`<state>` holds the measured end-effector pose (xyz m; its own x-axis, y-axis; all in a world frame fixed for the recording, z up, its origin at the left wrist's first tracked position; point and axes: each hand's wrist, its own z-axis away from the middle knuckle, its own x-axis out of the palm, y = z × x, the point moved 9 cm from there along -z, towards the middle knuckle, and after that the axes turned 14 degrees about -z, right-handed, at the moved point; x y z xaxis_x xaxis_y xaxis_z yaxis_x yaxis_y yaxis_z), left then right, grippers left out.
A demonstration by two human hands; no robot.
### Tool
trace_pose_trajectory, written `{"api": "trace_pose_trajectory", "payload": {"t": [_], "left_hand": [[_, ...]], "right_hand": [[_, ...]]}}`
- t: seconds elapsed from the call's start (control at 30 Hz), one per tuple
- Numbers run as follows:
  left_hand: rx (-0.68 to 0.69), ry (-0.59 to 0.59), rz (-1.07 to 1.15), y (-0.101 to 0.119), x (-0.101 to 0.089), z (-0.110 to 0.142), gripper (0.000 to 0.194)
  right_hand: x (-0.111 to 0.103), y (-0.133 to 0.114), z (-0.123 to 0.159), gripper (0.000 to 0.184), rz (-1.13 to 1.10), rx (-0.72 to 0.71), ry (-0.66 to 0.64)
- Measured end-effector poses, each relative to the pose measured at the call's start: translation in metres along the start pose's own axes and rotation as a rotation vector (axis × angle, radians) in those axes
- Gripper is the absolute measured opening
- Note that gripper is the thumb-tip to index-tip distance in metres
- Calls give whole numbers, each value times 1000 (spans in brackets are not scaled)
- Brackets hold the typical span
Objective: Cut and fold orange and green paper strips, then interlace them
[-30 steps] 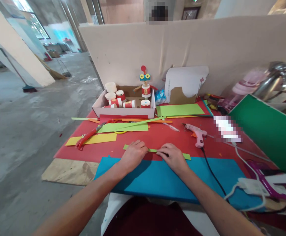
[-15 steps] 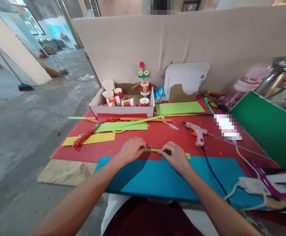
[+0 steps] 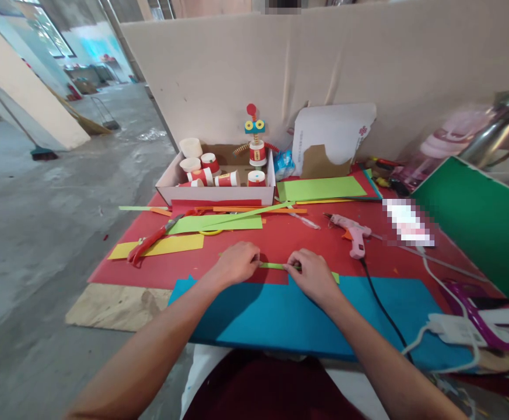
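A narrow green paper strip (image 3: 272,266) stretches between my two hands, low over the red sheet (image 3: 219,274) near the top edge of the blue sheet (image 3: 263,315). My left hand (image 3: 241,262) pinches it on the left, fingers curled together. On the other side my right hand (image 3: 309,271) pinches it between thumb and fingers, and its far end sticks out beyond the palm. Parts of the strip under both hands are hidden. To the right of my right hand lies a pink glue gun (image 3: 354,230). Red-handled pliers (image 3: 149,242) rest on a yellow paper piece (image 3: 118,251) at the left.
Behind the hands lie green paper (image 3: 237,222) and several thin strips. A box (image 3: 215,195) holds paper cups and a paper-cup figure (image 3: 257,153). A green board (image 3: 477,221), a power strip (image 3: 469,329) and cables occupy the right side. A pale partition (image 3: 219,76) stands behind.
The camera view has shifted slightly. Both hands still pinch the green paper strip, with almost no change in their position.
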<state>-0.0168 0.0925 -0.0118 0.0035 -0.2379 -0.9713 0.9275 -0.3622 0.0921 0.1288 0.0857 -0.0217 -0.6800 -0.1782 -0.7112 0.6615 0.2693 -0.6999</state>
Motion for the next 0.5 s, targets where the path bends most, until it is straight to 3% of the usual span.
{"api": "trace_pose_trajectory", "payload": {"t": [0.27,0.5], "left_hand": [[41,-20,-78,4,-1,-4,15],[41,-41,-83,4,-1,-4,17]], "right_hand": [[-2,1,-3,17,4,72,-51],[-2,-1,-3,17,16,50,-44]]}}
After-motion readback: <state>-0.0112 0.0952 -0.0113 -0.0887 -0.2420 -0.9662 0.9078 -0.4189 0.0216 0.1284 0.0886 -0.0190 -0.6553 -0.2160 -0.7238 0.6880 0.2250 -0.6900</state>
